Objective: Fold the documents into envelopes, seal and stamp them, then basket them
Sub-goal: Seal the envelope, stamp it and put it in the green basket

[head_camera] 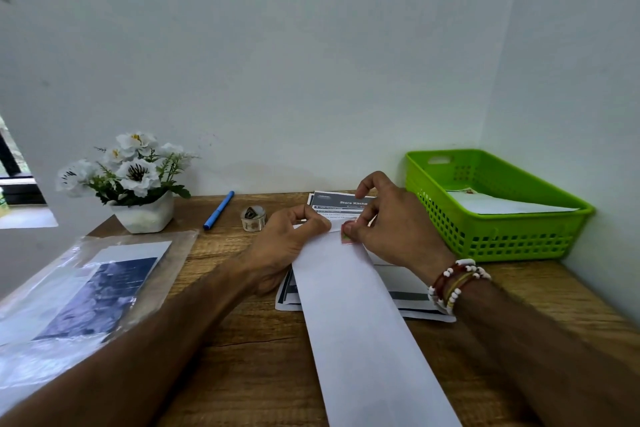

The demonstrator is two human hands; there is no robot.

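table (242, 340): wooden, set in a wall corner, carries everything.
plastic sleeve (79, 288): left side, holds printed sheets.
basket (502, 239): green, perforated, far right against the wall; a finished envelope (502, 206) already lies in it.
envelope (363, 322): long, white, lies lengthwise from the near edge to mid-table, on top of the documents. Light, thin, smooth paper, so I expect it to slide on the sheets below. Best taken flat by a long edge or a corner; it creases if bent.
documents (341, 202): printed stack under the envelope, showing past its far end and on both sides.
flower pot (143, 215): white artificial flowers, far left.
left hand (284, 246): fingers curled, pinching the envelope's far-left corner to steady it.
right hand (394, 229): thumb down on the stamp, other fingers curled at the far-right corner, looks like a pinch; index finger lifted clear.
pen (219, 210): blue, near the wall, untouched.
stamp roll (253, 218): between pen and left hand.
stamp (348, 237): reddish, on the envelope's far end under the thumb. Tiny and flimsy; press flat, don't drag.
step: stamping, by my read; basketing not yet done.
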